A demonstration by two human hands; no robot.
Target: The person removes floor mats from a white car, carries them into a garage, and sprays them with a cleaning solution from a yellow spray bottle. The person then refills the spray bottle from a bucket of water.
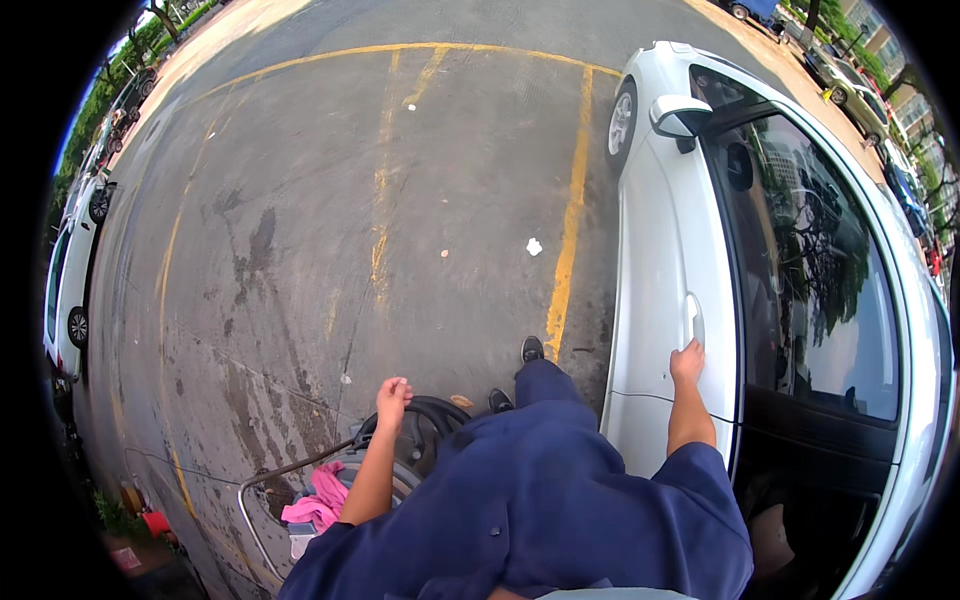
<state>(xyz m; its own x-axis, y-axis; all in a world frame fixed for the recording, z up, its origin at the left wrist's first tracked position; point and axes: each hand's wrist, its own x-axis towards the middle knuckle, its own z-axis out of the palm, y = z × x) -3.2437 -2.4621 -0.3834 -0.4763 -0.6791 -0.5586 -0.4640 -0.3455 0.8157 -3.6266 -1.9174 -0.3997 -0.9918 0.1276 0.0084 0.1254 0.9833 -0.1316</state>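
My right hand [687, 360] is at the rear end of the white door handle [694, 318], its fingers curled round it. The handle belongs to the front door of a white car [665, 230] on my right, and that door looks closed. My left hand [393, 398] hangs in the air on the other side of me, loosely curled, with nothing visible in it. Below it are a coiled black hose [435, 412] and a metal-framed cart [262, 478]. A pink cloth [325, 497] lies on the cart beside my left forearm.
A side mirror [680, 116] juts from the car ahead. Yellow lines [572, 210] mark the grey pavement, where a crumpled white scrap [534, 246] lies. Behind the front window is a dark opening [810, 500]. Another white car [70, 280] stands far left.
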